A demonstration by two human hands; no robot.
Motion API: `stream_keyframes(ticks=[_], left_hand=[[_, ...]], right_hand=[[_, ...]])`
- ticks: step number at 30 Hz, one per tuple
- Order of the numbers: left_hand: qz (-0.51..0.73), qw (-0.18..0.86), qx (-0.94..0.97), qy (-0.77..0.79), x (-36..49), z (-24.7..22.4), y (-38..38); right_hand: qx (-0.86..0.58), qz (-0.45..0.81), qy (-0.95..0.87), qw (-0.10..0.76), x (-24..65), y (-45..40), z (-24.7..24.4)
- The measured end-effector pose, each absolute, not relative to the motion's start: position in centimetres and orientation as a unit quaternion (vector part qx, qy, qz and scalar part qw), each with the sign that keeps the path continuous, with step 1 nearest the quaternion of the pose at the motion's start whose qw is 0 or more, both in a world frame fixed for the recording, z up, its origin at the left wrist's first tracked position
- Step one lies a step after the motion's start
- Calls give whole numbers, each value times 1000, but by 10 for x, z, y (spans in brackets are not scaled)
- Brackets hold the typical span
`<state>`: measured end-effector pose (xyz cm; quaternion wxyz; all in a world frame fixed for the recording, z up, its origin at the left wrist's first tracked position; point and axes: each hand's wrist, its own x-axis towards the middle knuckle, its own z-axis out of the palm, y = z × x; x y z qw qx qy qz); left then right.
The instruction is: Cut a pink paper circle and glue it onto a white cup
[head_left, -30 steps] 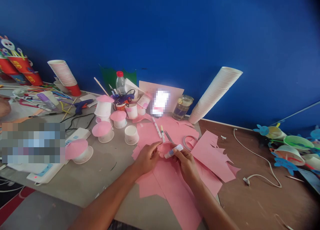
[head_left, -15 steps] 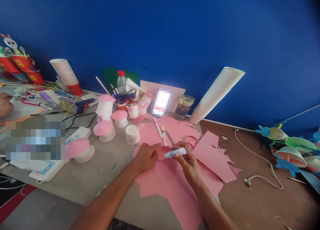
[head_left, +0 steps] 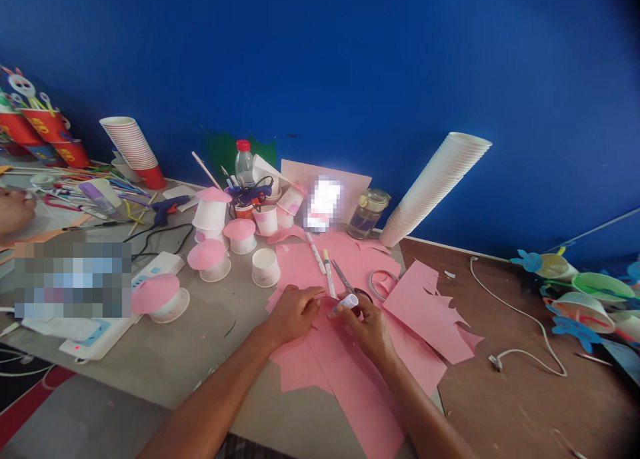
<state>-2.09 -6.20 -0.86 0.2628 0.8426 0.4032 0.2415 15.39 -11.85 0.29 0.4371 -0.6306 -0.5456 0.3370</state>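
At the left edge: another person's hand [head_left: 15,212], cut off by the frame. Behind it, red paper cups [head_left: 43,126], printed in yellow, also cropped. Next, a leaning stack of ridged white cups [head_left: 127,142] ending in a red one. Below, a blurred-out patch hides whatever lies beside the white power strip [head_left: 155,269].

Left of centre: four white cups with pink paper tops [head_left: 207,254], shallow cones, and one open white cup [head_left: 266,267]. Bare grey table [head_left: 215,326] between these and the left forearm, reaching to the slanting front edge.

Centre: left hand [head_left: 295,312], fingers curled narrow at a small pink piece [head_left: 326,306]; whether they pinch it, cannot tell. Behind, two white markers [head_left: 316,256] and a phone [head_left: 323,202], screen pixelated. Right hand [head_left: 370,326], closed on a white tube [head_left: 346,304], its lower end tilted toward the small pink piece. Scissors [head_left: 341,272], metal blades open slightly, handles partly hidden by the right hand. Beneath all, smooth pink sheets [head_left: 350,379] with jagged edges.

Right: glass jar [head_left: 369,214]; tall slanted stack of white cups [head_left: 435,189]; brown surface [head_left: 490,392], open around a loose white cable [head_left: 520,316]; coloured cups [head_left: 603,286], partly cropped.
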Motion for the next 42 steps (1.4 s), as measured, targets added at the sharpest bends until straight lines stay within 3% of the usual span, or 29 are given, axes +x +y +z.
stream_keyframes(ticks=[12, 16, 30, 42], left_hand=[[200, 230, 867, 394, -19, -14, -60], [200, 227, 870, 389, -19, -17, -60], [195, 256, 872, 369, -19, -14, -60], [160, 192, 895, 370, -19, -13, -62]], right_hand=[[-578, 301, -592, 474, 156, -120, 4], [-563, 327, -625, 431, 152, -123, 5], [-560, 120, -774, 272, 142, -123, 6], [-532, 93, -809, 234, 159, -127, 19]])
